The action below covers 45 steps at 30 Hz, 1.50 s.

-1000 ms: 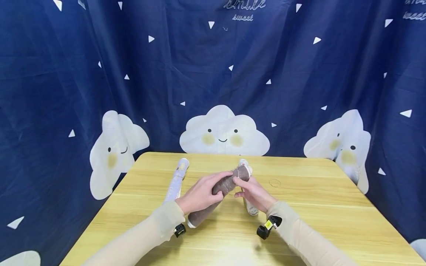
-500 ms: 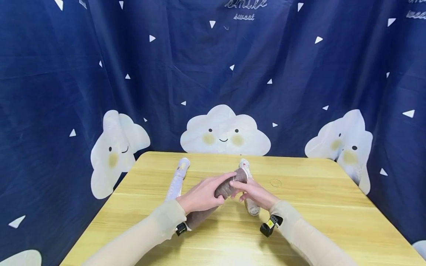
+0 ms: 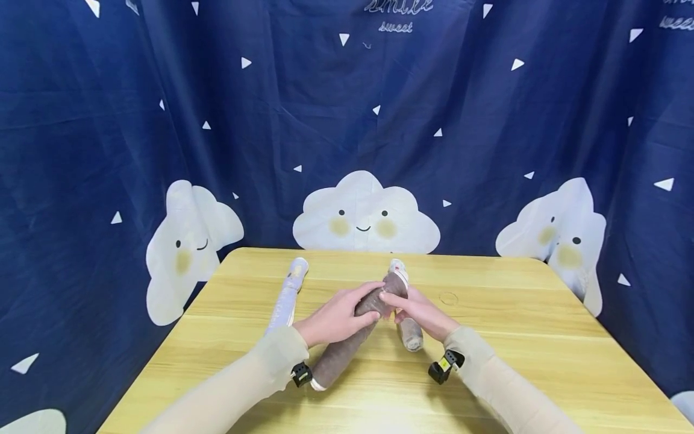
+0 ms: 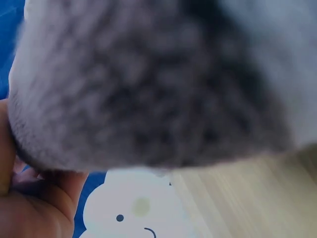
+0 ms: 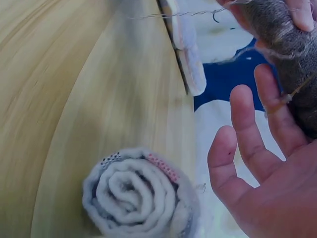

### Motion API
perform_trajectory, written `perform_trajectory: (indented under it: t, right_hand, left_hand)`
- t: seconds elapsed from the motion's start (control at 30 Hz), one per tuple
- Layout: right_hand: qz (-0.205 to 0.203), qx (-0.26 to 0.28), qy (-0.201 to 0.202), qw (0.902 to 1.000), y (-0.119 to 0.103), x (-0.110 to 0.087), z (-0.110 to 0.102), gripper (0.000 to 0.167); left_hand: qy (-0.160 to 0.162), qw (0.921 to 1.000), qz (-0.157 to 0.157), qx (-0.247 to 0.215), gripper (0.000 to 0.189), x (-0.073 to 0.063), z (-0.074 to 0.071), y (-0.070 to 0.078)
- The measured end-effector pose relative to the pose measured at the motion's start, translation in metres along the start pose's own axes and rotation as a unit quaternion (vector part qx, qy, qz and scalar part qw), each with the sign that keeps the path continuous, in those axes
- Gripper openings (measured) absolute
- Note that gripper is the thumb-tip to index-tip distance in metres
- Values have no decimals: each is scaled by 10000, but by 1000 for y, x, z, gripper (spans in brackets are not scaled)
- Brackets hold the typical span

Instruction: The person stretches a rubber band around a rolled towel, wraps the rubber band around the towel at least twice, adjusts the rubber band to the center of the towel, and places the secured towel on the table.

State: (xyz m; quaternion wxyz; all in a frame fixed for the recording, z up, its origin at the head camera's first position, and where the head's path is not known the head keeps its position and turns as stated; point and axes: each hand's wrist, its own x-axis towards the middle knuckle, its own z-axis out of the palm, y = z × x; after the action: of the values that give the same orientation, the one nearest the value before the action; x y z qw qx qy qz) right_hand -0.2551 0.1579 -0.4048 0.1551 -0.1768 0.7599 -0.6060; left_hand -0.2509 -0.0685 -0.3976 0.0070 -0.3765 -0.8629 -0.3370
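Note:
A brown fuzzy towel [image 3: 341, 355], rolled into a long tube, slants between my hands over the middle of the table. My left hand [image 3: 341, 316] grips it from the left, with the thumb on the near side and fingers over the top. My right hand [image 3: 425, 313] holds it near the far end, its thumb on top. In the right wrist view, a thin tan band [image 5: 295, 90] lies across the roll close to the fingers, and some of those fingers extend away from it. The brown roll [image 4: 148, 89] fills much of the left wrist view.
A white patterned towel roll [image 3: 411, 335] lies beneath my right hand, its spiral end [image 5: 131, 196] showing in the right wrist view. On the left lies a lavender roll [image 3: 286, 298]. A thin loop [image 3: 448, 298] lies on the wooden table [image 3: 515, 337]. A blue curtain [image 3: 347, 120] hangs behind.
The brown towel's near end has swung right and toward me, and its white tip shows again past my left wrist. My left hand has shifted slightly right; my right fingers have moved about the far end.

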Motion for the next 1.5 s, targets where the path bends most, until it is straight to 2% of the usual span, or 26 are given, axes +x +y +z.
perform_trajectory:
  t: [0.1,0.2,0.3,0.37,0.47,0.57,0.67,0.77,0.83,0.9,0.97,1.13,1.2,1.27,1.37,1.4,1.5]
  right_hand:
    - [-44,89,-72,9999,1,-2,-1,38]
    - [-95,507,-194,9985,2,-5,-1,37]
    - [-200,926,-363,9948,4,-7,-1,38]
    - [-291,908,-460,9944,6,-9,-3,38]
    - [-267,309,-556,9976,7,-12,-6,32]
    - [-2,-760,-561,9955,3,-15,-9,29]
    - [169,-2096,-192,9774,-4,-14,-10,24]
    - [304,-3223,671,9438,-10,-8,-9,18]
    - [480,-3637,1403,9196,-10,-1,-9,17]
    - [586,-3759,1985,9032,-6,9,-9,22]
    - [626,-3668,2409,8964,0,19,-8,28]
    - [401,-3200,3088,8948,11,43,-2,35]
    - [279,-2927,3615,8848,14,53,2,34]
    - [204,-2495,4245,8701,18,63,5,34]
    - [-207,-878,4899,8671,21,75,9,36]
    - [-414,-304,5061,8610,21,78,10,37]
    - [-1152,1044,5340,8311,16,80,12,39]
  left_hand:
    - [233,9997,-10,-84,53,1,3,-1]
    - [583,9978,-22,-317,51,2,6,-3]
    - [980,9940,-67,-481,52,3,6,-3]
    - [1272,9904,-104,-536,52,3,6,-3]
    - [1742,9828,-181,-577,50,3,4,-3]
    - [2125,9749,-228,-630,47,2,2,-2]
    - [2273,9714,-165,-661,46,-1,2,-2]
    - [2339,9686,-100,-838,46,-4,3,1]
    - [2450,9642,-100,-1006,47,-4,5,3]
    - [2580,9589,-126,-1178,47,-4,7,4]
    - [2686,9537,-144,-1343,45,-5,9,6]
    - [2939,9381,-239,-1818,42,-5,12,7]
    - [3078,9310,-320,-1934,42,-4,13,6]
    - [3147,9264,-388,-2029,42,-2,13,6]
    - [3123,9224,-510,-2215,40,3,15,6]
    - [3114,9204,-566,-2296,40,5,15,5]
    - [3203,9079,-823,-2575,39,12,16,3]
